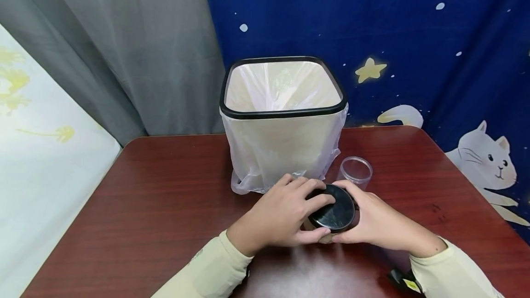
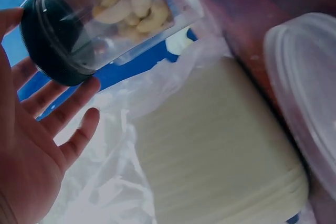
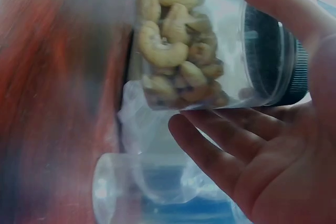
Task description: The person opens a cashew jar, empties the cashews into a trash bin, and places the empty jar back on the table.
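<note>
A clear jar with a black lid is held between both hands in front of the bin. Cashew nuts fill its lower part. My left hand grips the lid, fingers over its top and edge and thumb at the near side. Around the jar's side, my right hand holds it with thumb and fingers. In the left wrist view the lid sits on the jar's mouth, fingers at its ridged edge. Just behind the right hand stands an open clear container.
A cream bin with a black rim and a clear plastic liner stands at the table's back. A black object with a yellow label lies by the right sleeve. The red-brown wooden table ends at curtains behind.
</note>
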### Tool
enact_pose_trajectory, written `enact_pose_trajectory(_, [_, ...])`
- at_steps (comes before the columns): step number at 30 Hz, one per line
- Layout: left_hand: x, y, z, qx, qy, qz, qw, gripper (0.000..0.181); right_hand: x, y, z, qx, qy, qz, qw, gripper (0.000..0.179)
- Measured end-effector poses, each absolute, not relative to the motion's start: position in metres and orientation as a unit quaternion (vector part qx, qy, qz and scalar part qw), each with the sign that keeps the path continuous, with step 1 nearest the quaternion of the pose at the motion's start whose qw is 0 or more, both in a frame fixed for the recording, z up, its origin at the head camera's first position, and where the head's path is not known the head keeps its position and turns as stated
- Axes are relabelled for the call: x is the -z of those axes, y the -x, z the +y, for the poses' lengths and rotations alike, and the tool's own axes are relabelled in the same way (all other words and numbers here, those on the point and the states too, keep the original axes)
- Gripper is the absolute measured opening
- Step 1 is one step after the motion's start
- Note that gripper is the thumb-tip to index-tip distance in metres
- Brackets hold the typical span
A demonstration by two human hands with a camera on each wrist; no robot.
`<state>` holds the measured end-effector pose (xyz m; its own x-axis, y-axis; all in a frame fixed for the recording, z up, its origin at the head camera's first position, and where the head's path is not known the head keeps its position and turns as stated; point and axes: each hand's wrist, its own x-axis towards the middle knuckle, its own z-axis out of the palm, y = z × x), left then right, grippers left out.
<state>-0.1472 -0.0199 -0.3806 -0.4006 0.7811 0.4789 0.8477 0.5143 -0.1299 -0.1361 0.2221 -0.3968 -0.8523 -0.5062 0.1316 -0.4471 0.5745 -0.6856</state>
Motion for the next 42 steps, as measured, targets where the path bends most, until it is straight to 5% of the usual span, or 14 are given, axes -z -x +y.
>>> enact_pose_trajectory(18, [0.357,0.138,-0.023,0.095,0.502,-0.815,0.273,0.056,0.378,0.122,0.222,0.395,0.29,0.872,0.0,0.089])
enact_pose_trajectory(28, [0.352,0.134,-0.024,0.107,0.497,-0.813,0.286,0.063,0.374,0.119,0.221,0.454,0.29,0.841,0.053,0.09])
enact_pose_trajectory(42, [0.352,0.133,-0.026,0.123,0.494,-0.801,0.314,0.066,0.379,0.116,0.217,0.453,0.309,0.836,0.042,0.096])
